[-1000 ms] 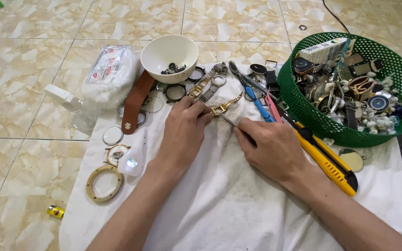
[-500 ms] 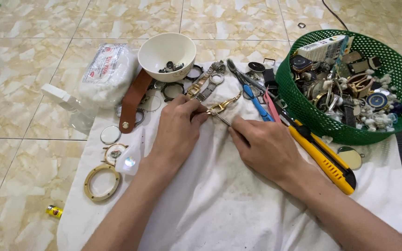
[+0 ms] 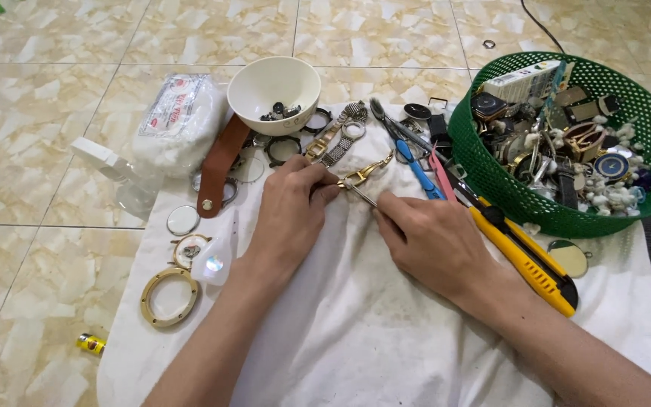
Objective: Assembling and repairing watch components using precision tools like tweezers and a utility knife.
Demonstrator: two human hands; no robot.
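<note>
- While it lies on the white cloth [image 3: 356, 332] just in front of the white bowl [image 3: 273, 92], the gold bracelet piece [image 3: 363, 174] is pinched at its near end by the left hand [image 3: 289, 211], fingertips closed tight on it, likely to keep it from sliding.
- Right of that piece, the right hand [image 3: 431, 241] holds a thin metal tool [image 3: 364, 196] between closed fingers, its tip touching the gold links; the low wrist on the cloth looks like a way to steady fine work.
- Inside the bowl sit a few small dark parts, too small to count, probably kept there so they do not roll off.
- Left of the bowl lie one bag of cotton [image 3: 175, 120] and one brown leather strap [image 3: 218, 166]; one gold ring-shaped case [image 3: 169, 297] lies well in front of the bowl to the left.
- Right of the bowl, beside the cloth's far edge, rest one pair of blue-handled pliers [image 3: 408, 154] and one yellow utility knife [image 3: 523, 256], both within easy reach of the right hand.
- Far right of the bowl stands one green mesh basket [image 3: 491, 185], heaped with watches and parts beyond counting.
- One silver mesh band [image 3: 340, 139] lies just beside the bowl.
</note>
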